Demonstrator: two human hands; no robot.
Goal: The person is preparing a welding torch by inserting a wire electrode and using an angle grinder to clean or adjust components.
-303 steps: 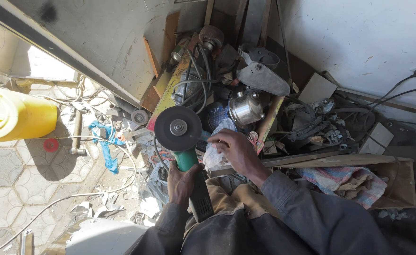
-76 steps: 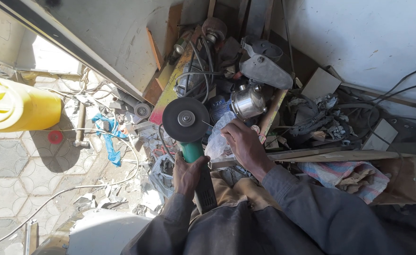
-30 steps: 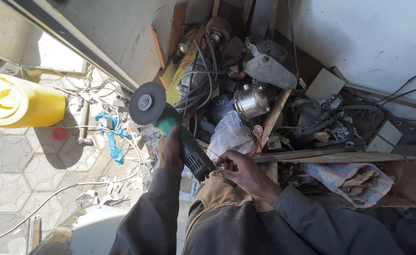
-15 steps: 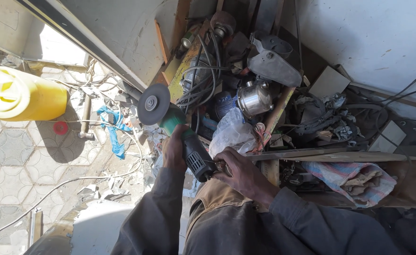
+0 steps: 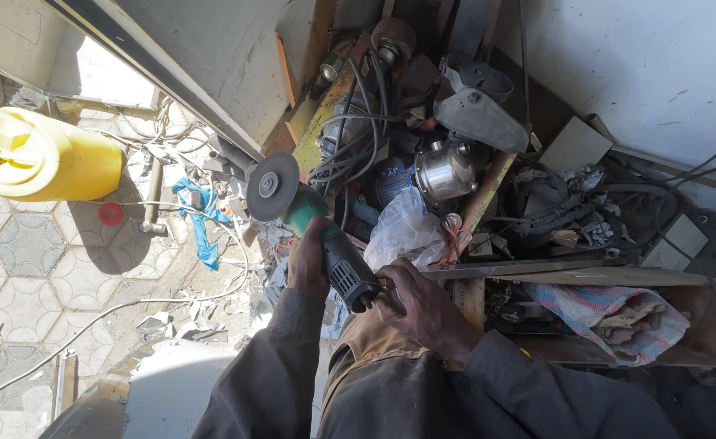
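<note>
I hold a green and black angle grinder (image 5: 325, 244) with both hands. Its dark round disc (image 5: 271, 186) points up and left, above the tiled floor's edge. My left hand (image 5: 307, 262) wraps the green neck just behind the disc. My right hand (image 5: 417, 302) grips the rear end of the black body, where the cable leaves. A crumpled clear plastic bag (image 5: 404, 232) lies right beside the tool, touching the junk pile.
A heap of tools, cables and a shiny metal pot (image 5: 445, 172) fills the corner ahead. A yellow jerrycan (image 5: 45, 156) stands on the patterned tiles at left, near a red cap (image 5: 110, 214) and blue rag (image 5: 199, 223). A wooden box (image 5: 703, 325) with cloth sits right.
The grinder swung from in front of the pile to the left and tilted. My right hand left the plastic bag and took the tool's rear end.
</note>
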